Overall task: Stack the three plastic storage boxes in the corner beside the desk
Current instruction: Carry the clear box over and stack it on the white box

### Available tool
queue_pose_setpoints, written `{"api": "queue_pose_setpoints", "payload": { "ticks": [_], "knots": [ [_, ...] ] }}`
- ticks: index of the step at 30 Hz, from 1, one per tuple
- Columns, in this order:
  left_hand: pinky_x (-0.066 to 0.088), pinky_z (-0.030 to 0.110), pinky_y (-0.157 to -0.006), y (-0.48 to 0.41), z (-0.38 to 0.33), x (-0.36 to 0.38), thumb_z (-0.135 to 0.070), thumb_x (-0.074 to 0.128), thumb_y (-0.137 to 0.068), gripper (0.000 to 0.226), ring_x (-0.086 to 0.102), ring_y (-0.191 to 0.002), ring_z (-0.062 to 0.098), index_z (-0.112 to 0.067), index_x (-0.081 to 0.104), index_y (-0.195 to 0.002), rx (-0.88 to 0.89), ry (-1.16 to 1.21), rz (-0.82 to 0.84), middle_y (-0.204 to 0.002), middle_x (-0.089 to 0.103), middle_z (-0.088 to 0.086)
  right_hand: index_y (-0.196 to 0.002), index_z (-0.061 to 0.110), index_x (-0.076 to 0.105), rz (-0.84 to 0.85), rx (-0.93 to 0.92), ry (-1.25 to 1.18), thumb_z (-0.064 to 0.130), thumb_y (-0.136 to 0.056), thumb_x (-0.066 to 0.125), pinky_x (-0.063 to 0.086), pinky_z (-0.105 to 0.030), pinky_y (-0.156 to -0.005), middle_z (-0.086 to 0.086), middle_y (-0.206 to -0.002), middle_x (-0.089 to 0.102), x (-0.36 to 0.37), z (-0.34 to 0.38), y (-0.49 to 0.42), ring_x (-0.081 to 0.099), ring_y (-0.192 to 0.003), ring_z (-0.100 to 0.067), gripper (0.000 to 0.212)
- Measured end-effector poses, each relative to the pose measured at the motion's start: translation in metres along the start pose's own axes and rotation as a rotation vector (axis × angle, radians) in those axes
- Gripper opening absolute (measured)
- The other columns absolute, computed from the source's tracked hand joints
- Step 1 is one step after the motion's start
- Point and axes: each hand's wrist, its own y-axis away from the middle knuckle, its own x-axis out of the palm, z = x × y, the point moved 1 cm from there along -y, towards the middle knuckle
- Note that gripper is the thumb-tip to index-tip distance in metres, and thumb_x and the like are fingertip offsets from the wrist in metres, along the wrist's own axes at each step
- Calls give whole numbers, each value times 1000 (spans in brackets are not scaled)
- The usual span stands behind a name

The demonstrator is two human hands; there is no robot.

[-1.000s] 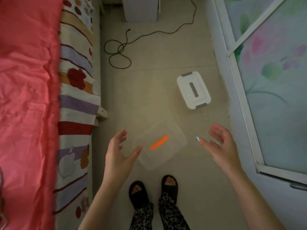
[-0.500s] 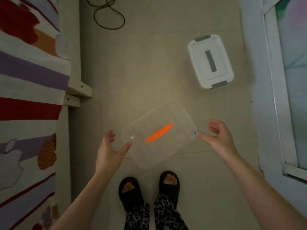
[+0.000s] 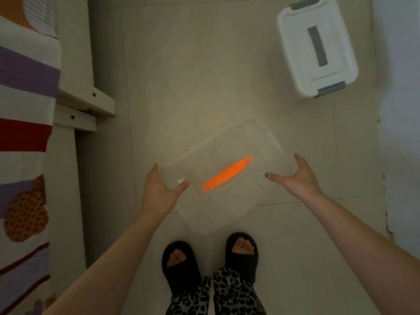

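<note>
Pale floor carries the clear box between the hands: left hand and right hand spread wide at its sides, gripping nothing yet. This is likely the pickup; both must close in evenly. The white box lies beyond the right hand.

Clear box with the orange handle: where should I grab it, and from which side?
Probably take the clear box by its two short ends, a hand from each side, thumbs over the lid. It is wide and flat; the left hand and right hand flank those ends, open. The orange handle along the lid's middle suits a one-handed lift.
</note>
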Motion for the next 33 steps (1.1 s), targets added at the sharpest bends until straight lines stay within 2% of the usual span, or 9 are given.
{"api": "queue_pose_setpoints", "payload": {
  "ticks": [5,8,10,14,21,26,27,30,33],
  "knots": [
    [35,38,-116,-14,6,15,-39,84,-75,104,43,-142,27,-2,27,-153,-155,132,34,-155,41,14,-155,13,19,69,67,-21,35,-65,89,29,-32,-113,-9,-159,30,10,-7,-15,33,-144,-23,116],
    [47,34,-100,-18,11,20,-29,86,-76,81,58,-124,29,-1,45,-140,-199,165,-2,-137,59,14,-153,11,23,64,84,-17,35,-66,88,30,-31,-111,-7,-157,34,13,-8,-20,36,-142,-23,112],
    [50,33,-88,-20,15,21,-24,88,-72,69,64,-112,30,1,55,-128,-213,117,-19,-124,65,17,-150,9,30,37,109,-48,31,-65,89,37,-33,-108,-10,-149,44,12,-8,-22,47,-134,-25,106],
    [45,29,-76,-21,17,19,-20,91,-67,67,66,-104,31,2,58,-121,-203,33,-45,-116,68,17,-140,9,42,21,139,-101,20,-63,91,51,-44,-96,-11,-131,59,10,-8,-22,61,-113,-27,92],
    [41,25,-73,-7,-2,-3,-18,91,-67,64,55,-88,19,0,57,-119,-114,49,-73,-102,58,3,-134,5,48,-41,99,-170,15,-64,90,52,-40,-92,-13,-125,62,-3,2,-6,64,-104,-25,83],
    [40,22,-62,25,-36,-43,-17,88,-71,46,57,-87,20,-15,53,-101,-55,57,-89,-96,59,0,-135,4,47,-38,80,-276,11,-67,88,53,-41,-90,-16,-123,64,-33,25,28,66,-104,-28,80],
    [43,23,-65,34,-44,-53,-18,88,-72,46,59,-90,21,-13,55,-103,-53,52,-83,-99,60,0,-134,4,48,-33,73,-291,11,-67,88,55,-38,-86,-16,-122,65,-41,30,37,66,-103,-28,78],
    [53,38,-87,64,-69,-87,-23,86,-74,62,62,-106,27,-7,56,-125,-65,39,-70,-117,64,6,-127,7,56,-11,43,-318,14,-68,87,50,-21,-59,-14,-110,70,-68,50,65,67,-85,-21,67],
    [56,46,-90,103,-98,-123,-25,85,-75,65,60,-107,26,-10,52,-128,-67,44,-77,-122,59,9,-104,16,69,21,30,-372,18,-71,85,48,-18,-53,-9,-98,75,-101,70,99,69,-74,-15,37]
  ]
}}
